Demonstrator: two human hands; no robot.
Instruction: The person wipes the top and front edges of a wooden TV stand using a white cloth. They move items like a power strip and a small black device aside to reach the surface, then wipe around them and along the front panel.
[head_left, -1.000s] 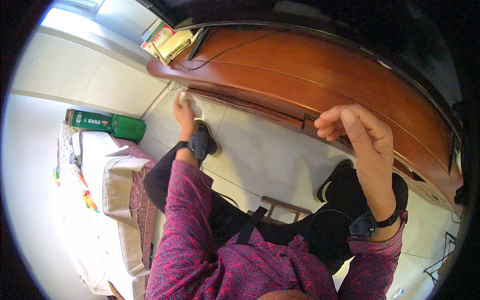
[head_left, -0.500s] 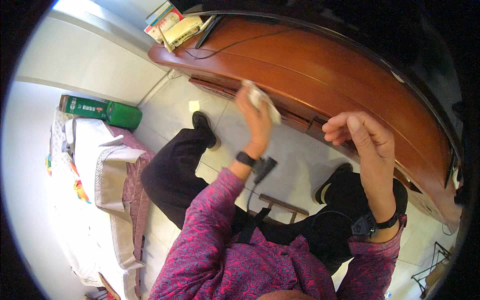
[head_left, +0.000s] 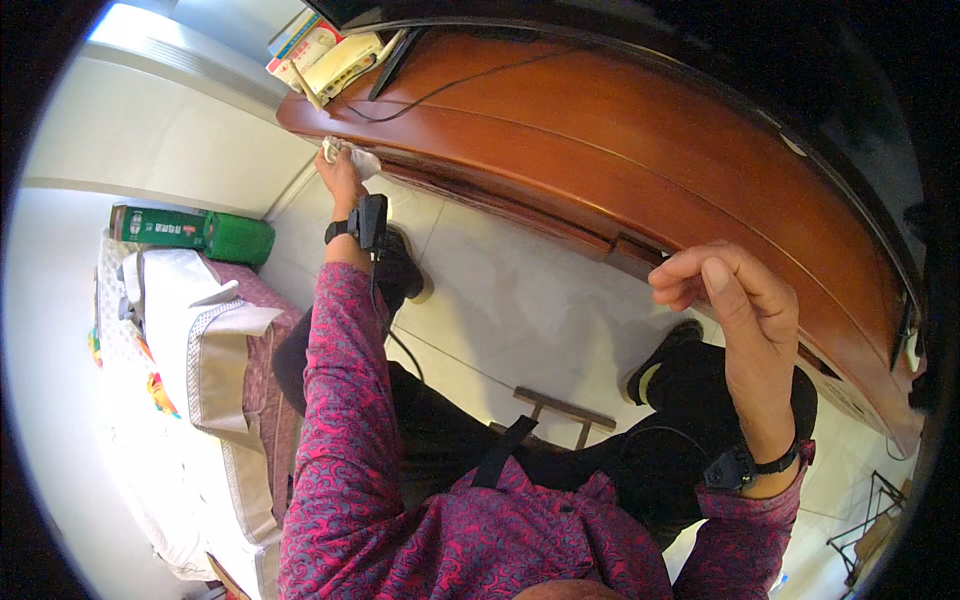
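My left hand (head_left: pixel 342 180) is closed round a crumpled white cloth (head_left: pixel 364 163). It reaches out to the left end of a reddish-brown wooden cabinet (head_left: pixel 560 125), with the cloth at the front face just under the top's edge. Part of the cloth is hidden by my fingers. My right hand (head_left: pixel 745 310) hovers by the cabinet's front edge on the right, fingers loosely bent and thumb apart, holding nothing. Whether its fingertips touch the wood I cannot tell.
A cream router (head_left: pixel 350 68) with antennas and a thin black cable sits on the cabinet's left end. A large black screen (head_left: pixel 700 40) stands along its back. At left, a green box (head_left: pixel 240 237) lies by a cloth-covered bed or seat (head_left: pixel 215 350). A wooden stool (head_left: pixel 565 408) shows beneath me.
My left hand has moved left along the cabinet front with the cloth, from near the middle to the left end. My right hand has stayed almost in place.
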